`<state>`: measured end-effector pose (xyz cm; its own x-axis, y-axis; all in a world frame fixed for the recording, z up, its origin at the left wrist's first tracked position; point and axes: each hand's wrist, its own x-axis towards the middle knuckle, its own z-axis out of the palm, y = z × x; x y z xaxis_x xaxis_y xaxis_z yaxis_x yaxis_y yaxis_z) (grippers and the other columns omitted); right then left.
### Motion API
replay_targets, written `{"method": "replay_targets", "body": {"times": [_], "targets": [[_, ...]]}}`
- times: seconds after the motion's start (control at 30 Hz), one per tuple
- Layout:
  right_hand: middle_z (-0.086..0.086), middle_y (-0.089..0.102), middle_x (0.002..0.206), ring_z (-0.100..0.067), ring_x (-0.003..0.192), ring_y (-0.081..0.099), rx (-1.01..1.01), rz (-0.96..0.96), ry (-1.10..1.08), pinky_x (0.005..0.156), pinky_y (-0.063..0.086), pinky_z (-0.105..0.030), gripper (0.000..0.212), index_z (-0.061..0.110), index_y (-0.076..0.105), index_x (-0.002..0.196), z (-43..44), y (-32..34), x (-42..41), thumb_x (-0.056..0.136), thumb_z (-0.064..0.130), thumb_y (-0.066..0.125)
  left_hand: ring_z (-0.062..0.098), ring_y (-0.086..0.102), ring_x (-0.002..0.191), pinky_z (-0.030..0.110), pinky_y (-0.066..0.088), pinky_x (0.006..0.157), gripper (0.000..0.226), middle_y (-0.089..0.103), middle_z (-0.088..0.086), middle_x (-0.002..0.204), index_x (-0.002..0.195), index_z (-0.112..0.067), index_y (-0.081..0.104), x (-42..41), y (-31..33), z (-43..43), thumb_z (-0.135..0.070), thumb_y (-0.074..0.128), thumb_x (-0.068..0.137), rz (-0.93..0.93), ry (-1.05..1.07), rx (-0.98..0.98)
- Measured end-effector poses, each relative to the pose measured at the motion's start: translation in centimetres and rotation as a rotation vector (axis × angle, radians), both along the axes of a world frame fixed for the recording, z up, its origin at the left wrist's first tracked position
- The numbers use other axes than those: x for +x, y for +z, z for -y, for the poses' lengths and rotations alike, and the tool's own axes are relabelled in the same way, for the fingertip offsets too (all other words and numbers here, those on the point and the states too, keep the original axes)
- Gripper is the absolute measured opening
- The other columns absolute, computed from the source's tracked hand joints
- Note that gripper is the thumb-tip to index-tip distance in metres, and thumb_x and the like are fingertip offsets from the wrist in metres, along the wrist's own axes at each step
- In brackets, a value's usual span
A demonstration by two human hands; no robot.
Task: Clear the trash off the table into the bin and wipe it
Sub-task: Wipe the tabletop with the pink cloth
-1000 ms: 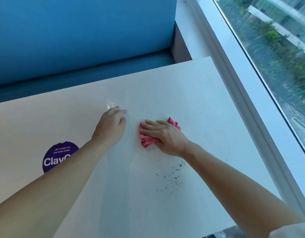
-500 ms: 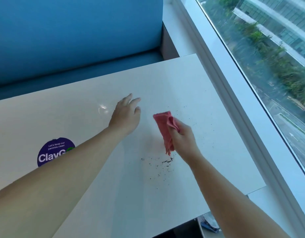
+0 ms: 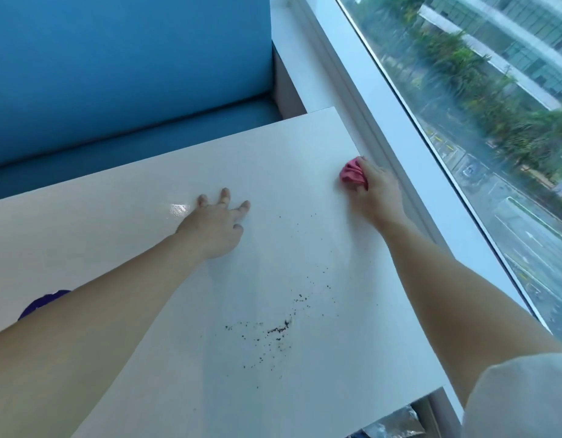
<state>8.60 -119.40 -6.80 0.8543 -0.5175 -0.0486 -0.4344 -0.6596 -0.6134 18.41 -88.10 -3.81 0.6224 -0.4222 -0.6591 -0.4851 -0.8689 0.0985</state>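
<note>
A bunched pink cloth (image 3: 350,172) sits at the right edge of the white table (image 3: 131,210), beside the window sill. My right hand (image 3: 379,191) grips it and holds it against the tabletop. My left hand (image 3: 214,224) lies flat on the middle of the table with fingers spread. Dark crumbs (image 3: 278,328) are scattered in a loose trail on the near part of the table, between my two forearms, with a few specks further up toward the cloth.
A blue bench seat (image 3: 131,143) and backrest run behind the table. The white window sill (image 3: 396,147) and a large window border the right side. A purple round sticker (image 3: 44,303) shows partly under my left forearm. Something grey lies below the table's near right corner.
My right hand has carried the pink cloth from the table's middle out to the right edge by the sill. My left hand stayed on the table and spread its fingers.
</note>
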Motion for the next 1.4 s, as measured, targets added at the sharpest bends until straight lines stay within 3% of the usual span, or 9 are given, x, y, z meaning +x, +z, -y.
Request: {"method": "replay_targets", "body": {"times": [0.23, 0.37, 0.67, 0.87, 1.0, 1.17, 1.23, 1.3, 1.4], "targets": [[-0.007, 0.037, 0.162, -0.020, 0.154, 0.024, -0.131, -0.109, 0.140, 0.126, 0.018, -0.039, 0.067, 0.013, 0.044, 0.150, 1.2, -3.0, 3.6, 0.095, 0.049, 0.035, 0.047, -0.003, 0.155, 0.056, 0.031, 0.119, 0.064, -0.012, -0.004, 0.172, 0.161, -0.047, 0.002, -0.3, -0.3, 0.0, -0.031, 0.025, 0.104, 0.014, 0.002, 0.003], [0.000, 0.022, 0.168, -0.014, 0.157, 0.014, -0.150, -0.094, 0.256, 0.127, 0.005, -0.030, 0.060, 0.019, 0.032, 0.160, 0.4, -2.9, 3.7, 0.104, 0.034, 0.046, 0.050, -0.003, 0.154, 0.055, 0.029, 0.119, 0.064, -0.012, -0.003, 0.172, 0.162, -0.046, 0.003, -0.5, -0.4, 0.3, -0.031, 0.024, 0.104, 0.021, 0.018, -0.003], [-0.007, 0.031, 0.165, -0.020, 0.154, 0.024, -0.121, 0.015, 0.577, 0.126, 0.018, -0.040, 0.065, 0.013, 0.040, 0.156, -11.3, -3.4, -1.3, 0.093, 0.010, 0.054, 0.051, 0.003, 0.154, 0.050, 0.018, 0.123, 0.061, -0.001, -0.001, 0.173, 0.163, -0.042, 0.015, -1.0, 0.7, 0.0, -0.028, 0.029, 0.105, 0.018, 0.020, -0.056], [0.001, 0.033, 0.164, -0.014, 0.154, 0.025, -0.118, 0.082, 0.627, 0.126, 0.020, -0.039, 0.056, 0.019, 0.044, 0.155, -18.3, -3.9, -8.0, 0.099, 0.018, 0.049, 0.028, 0.043, 0.144, 0.035, 0.033, 0.116, 0.051, 0.048, 0.011, 0.156, 0.144, -0.011, 0.058, -6.5, 1.4, -3.3, -0.020, 0.037, 0.098, 0.006, 0.245, -0.460], [0.005, 0.032, 0.164, -0.011, 0.154, 0.023, -0.092, 0.082, 0.640, 0.126, 0.015, -0.035, 0.056, 0.021, 0.045, 0.154, -21.2, -3.4, -12.8, 0.098, 0.014, 0.051, 0.017, 0.031, 0.153, 0.027, 0.022, 0.123, 0.055, 0.038, 0.006, 0.164, 0.154, -0.015, 0.046, -9.9, 1.1, -5.7, -0.010, 0.039, 0.100, 0.000, 0.281, -0.558], [0.016, 0.057, 0.146, 0.004, 0.141, 0.041, 0.368, -0.023, 0.371, 0.124, 0.022, -0.030, 0.035, 0.027, 0.063, 0.138, -22.2, 0.0, -14.3, 0.106, 0.019, 0.050, 0.016, 0.025, 0.154, 0.034, 0.026, 0.124, 0.056, 0.030, 0.004, 0.167, 0.155, -0.018, 0.045, -11.1, 1.5, -6.1, -0.010, 0.035, 0.100, 0.057, 0.301, -0.627], [0.019, 0.072, 0.121, 0.000, 0.105, 0.065, 0.665, 0.016, 0.136, 0.097, 0.049, -0.032, 0.030, 0.028, 0.071, 0.126, -20.7, 1.9, -14.3, 0.108, 0.037, 0.049, 0.017, 0.026, 0.154, 0.037, 0.027, 0.124, 0.056, 0.030, 0.003, 0.167, 0.155, -0.019, 0.045, -10.9, 2.0, -5.3, -0.011, 0.034, 0.101, 0.076, 0.288, -0.655], [0.001, 0.074, 0.099, -0.015, 0.072, 0.061, 0.798, 0.146, -0.116, 0.062, 0.048, -0.028, 0.038, 0.019, 0.074, 0.118, -17.9, 3.3, -14.2, 0.106, 0.045, 0.048, 0.017, 0.024, 0.154, 0.041, 0.030, 0.123, 0.056, 0.027, -0.001, 0.169, 0.156, -0.023, 0.044, -10.5, 2.4, -4.1, -0.014, 0.033, 0.102, 0.053, 0.249, -0.661], [-0.021, 0.072, 0.097, -0.025, 0.071, 0.063, 0.960, 0.385, -0.419, 0.055, 0.048, -0.028, 0.037, 0.004, 0.067, 0.119, -12.8, 4.9, -14.1, 0.108, 0.034, 0.047, 0.019, 0.014, 0.157, 0.041, 0.020, 0.127, 0.056, 0.017, 0.001, 0.171, 0.159, -0.027, 0.038, -9.7, 1.8, -2.1, -0.017, 0.031, 0.104, -0.010, 0.125, -0.556]]}}
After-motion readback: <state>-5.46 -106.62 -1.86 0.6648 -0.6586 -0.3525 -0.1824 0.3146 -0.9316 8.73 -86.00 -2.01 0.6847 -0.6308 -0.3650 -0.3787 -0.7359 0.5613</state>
